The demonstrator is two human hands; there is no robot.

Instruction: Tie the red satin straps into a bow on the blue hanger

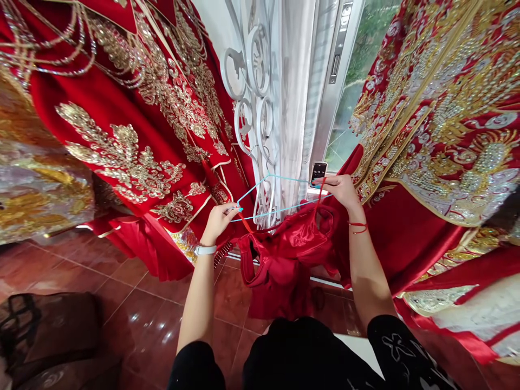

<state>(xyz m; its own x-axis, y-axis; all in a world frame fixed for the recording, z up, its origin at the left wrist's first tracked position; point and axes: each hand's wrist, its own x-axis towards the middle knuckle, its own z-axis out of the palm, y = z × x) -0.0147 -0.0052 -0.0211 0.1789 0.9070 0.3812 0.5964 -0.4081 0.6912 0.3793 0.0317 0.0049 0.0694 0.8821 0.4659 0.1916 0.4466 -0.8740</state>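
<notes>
Partly in left hand (219,219), blue hanger (280,209)

Both arms stretched forward; left hand (219,219) pinched shut, right hand (342,190) higher, grip seemingly closed.

Two hands, the left hand (219,219) and right hand (341,189), one at each end of one blue hanger (254,188). One plain red garment (284,260) is below the hanger. Two embroidered robes: one robe to the hanger's left (134,108), one to its right (439,108). One phone (318,173) is above its right end. One bag (44,325) lies far below-left.
</notes>
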